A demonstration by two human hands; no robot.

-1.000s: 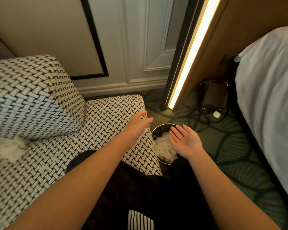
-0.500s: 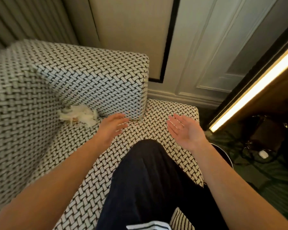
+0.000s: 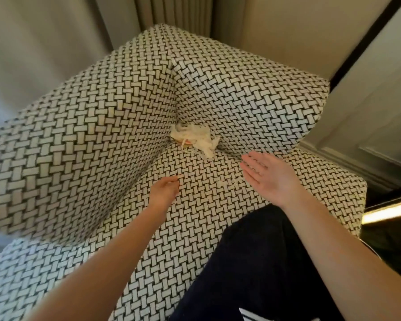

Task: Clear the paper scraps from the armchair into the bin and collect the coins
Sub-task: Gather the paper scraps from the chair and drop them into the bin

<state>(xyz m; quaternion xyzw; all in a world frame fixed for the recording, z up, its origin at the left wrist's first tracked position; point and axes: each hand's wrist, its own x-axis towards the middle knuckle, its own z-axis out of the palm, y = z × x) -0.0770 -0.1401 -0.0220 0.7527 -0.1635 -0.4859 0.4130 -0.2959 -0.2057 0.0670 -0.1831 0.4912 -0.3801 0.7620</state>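
Hovering over the armchair (image 3: 79, 135) seat, the left hand (image 3: 164, 193), grip loosely curled and empty, and the right hand (image 3: 271, 179), grip spread flat, probably next needed to scoop the paper scraps (image 3: 192, 140) wedged at twelve o'clock in its corner.

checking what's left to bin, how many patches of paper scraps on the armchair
2: big clump in the back corner, thin shreds by the right hand; more may be hidden.
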